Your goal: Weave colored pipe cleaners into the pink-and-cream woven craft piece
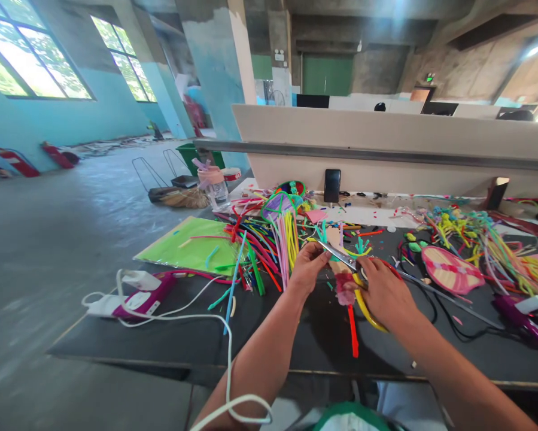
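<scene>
My right hand [383, 293] is closed around a pair of scissors [340, 256], whose silver blades point left toward my other hand. My left hand [308, 264] has its thumb and fingers pinched together by the blade tips; what it grips is too small to make out. Just above the blades stand teal fuzzy pipe-cleaner tufts [321, 232]. Under the scissors lies a beige and dark-pink piece [344, 284], partly covered by my right hand. A red strip [353, 332] extends below it. A yellow curved strip [366, 311] runs beneath my right fingers.
Bundled pipe cleaners [289, 242] and a green sheet packet [188, 242] lie left. A purple power strip [147, 296] trails a white cable [229, 347] across my left forearm. A phone [332, 185] leans on the divider; a pink oval piece [452, 269] lies right. A bottle [213, 185] stands behind.
</scene>
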The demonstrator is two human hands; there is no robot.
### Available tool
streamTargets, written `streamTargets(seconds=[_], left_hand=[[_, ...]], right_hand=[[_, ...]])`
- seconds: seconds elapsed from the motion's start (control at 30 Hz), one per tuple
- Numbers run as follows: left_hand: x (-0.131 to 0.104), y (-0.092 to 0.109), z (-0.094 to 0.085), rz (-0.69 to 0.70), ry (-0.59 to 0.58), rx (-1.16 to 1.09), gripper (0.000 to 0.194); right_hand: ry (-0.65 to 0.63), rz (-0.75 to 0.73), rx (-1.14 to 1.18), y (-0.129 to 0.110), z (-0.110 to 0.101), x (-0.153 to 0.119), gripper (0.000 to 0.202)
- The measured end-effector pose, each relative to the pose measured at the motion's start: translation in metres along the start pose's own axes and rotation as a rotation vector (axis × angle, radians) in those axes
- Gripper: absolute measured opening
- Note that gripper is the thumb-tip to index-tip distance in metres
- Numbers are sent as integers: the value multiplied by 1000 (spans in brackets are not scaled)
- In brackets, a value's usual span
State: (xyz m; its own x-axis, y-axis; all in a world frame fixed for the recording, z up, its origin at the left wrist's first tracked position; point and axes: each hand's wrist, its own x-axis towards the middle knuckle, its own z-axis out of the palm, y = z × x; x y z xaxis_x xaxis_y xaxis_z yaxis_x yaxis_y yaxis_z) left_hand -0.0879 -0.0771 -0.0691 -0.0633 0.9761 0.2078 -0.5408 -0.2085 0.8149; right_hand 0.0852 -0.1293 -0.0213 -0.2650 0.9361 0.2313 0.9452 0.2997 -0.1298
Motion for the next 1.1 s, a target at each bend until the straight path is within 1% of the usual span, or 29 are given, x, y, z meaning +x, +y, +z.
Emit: streamTargets(seconds=[0.2, 0.33, 0.57, 0.73, 0.9, 1.1], left_hand=[[0, -1, -2, 11, -40, 14, 26], [0, -1, -3, -31, -96, 14, 27], [1, 0, -5, -43, -113, -9, 30], [2, 0, -5, -70, -150, -19, 33], [1, -1, -4, -94, -166, -18, 32], [3, -2, -5, -120, -148, -23, 33]], right_hand=[[-19, 1, -1, -5, -5, 1, 36], [-19, -6, -23, -6, -8, 4, 35], [-21, -42, -72, -5, -11, 4, 33], [-5, -83, -49, 0, -7, 5, 30], [-28, -92, 8, 4, 0, 7, 27], [-68, -86, 62, 4, 6, 12, 28]])
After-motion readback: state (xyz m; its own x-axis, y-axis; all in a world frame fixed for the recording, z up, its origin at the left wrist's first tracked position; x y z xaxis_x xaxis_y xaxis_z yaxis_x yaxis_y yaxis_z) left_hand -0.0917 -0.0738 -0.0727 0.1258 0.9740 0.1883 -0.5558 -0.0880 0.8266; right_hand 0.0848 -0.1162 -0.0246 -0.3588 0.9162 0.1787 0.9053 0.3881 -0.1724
